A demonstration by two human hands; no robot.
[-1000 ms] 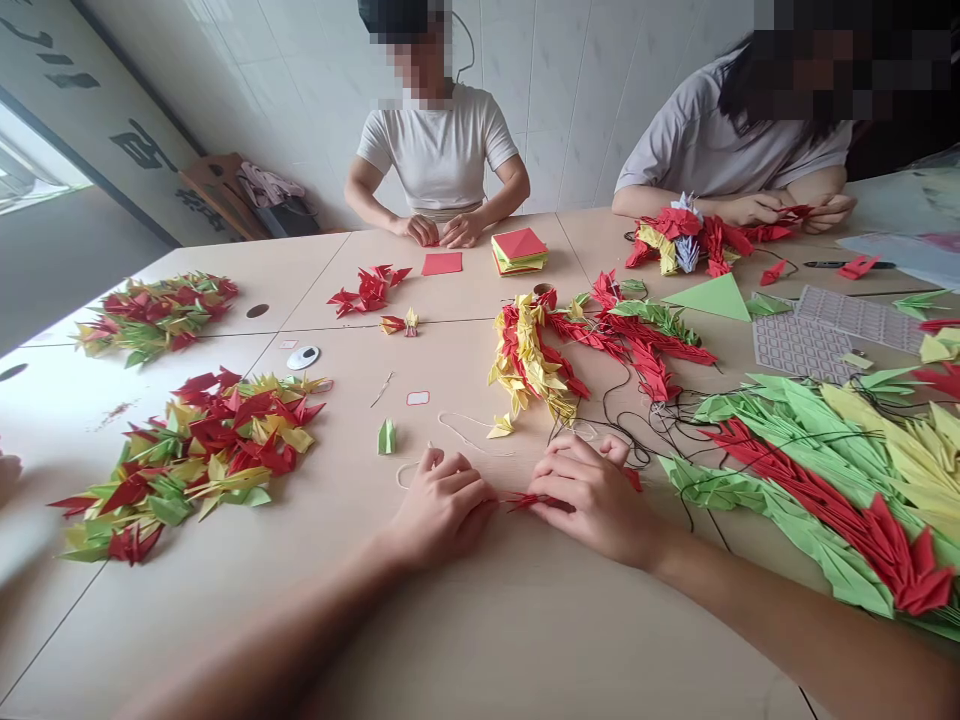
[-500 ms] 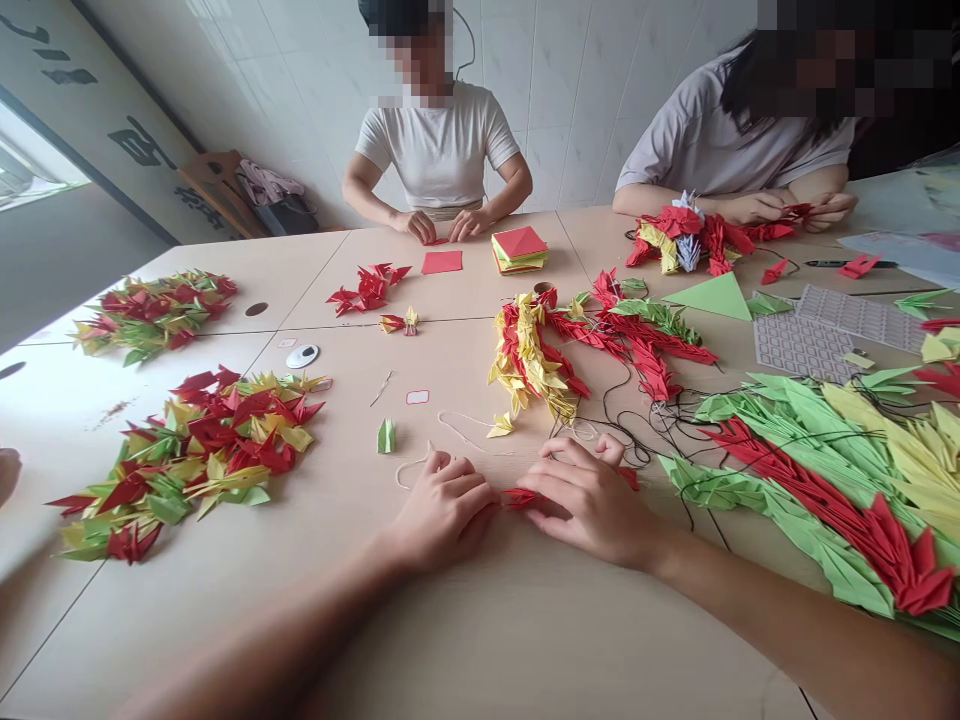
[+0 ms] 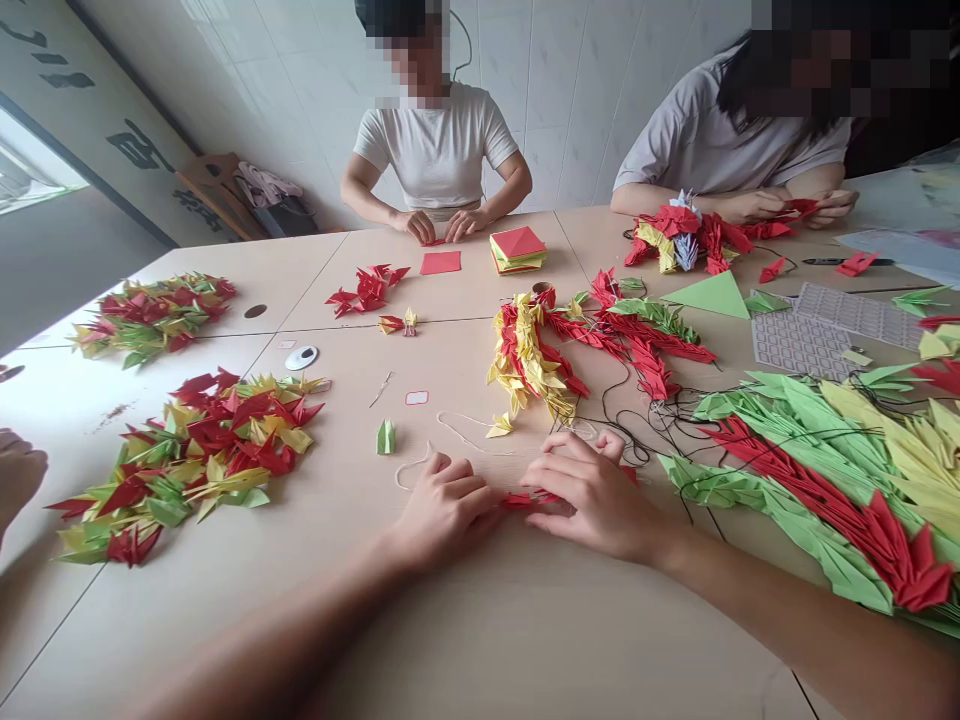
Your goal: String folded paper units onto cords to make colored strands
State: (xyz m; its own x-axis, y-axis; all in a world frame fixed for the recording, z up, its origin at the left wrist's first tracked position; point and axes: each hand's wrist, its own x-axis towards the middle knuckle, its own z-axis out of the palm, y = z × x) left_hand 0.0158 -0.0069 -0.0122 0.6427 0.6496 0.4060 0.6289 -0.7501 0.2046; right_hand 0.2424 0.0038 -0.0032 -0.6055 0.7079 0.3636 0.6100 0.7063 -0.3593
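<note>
A small red folded paper piece (image 3: 517, 500) lies low over the table between my hands, partly hidden by fingers. My left hand (image 3: 448, 508) is closed, its fingers curled at the left end of this piece. My right hand (image 3: 589, 490) bends over the other end, thumb and fingers closed on it. Just beyond my hands are a yellow folded piece (image 3: 500, 426) and thin white thread (image 3: 461, 435). A green folded piece (image 3: 385, 437) lies to the left of them. Farther back sits a bundle of strung red and yellow folded pieces (image 3: 529, 350).
Piles of folded paper (image 3: 217, 430) lie at left, near another person's hand (image 3: 19, 475). Long green, red and yellow chains (image 3: 832, 500) and black cords (image 3: 622, 440) cover the right. Two people sit opposite, one by a stack of square paper (image 3: 517, 250).
More of the red paper piece shows between my hands. My right hand has shifted slightly. At the far left, another person's hand has come further into view.
</note>
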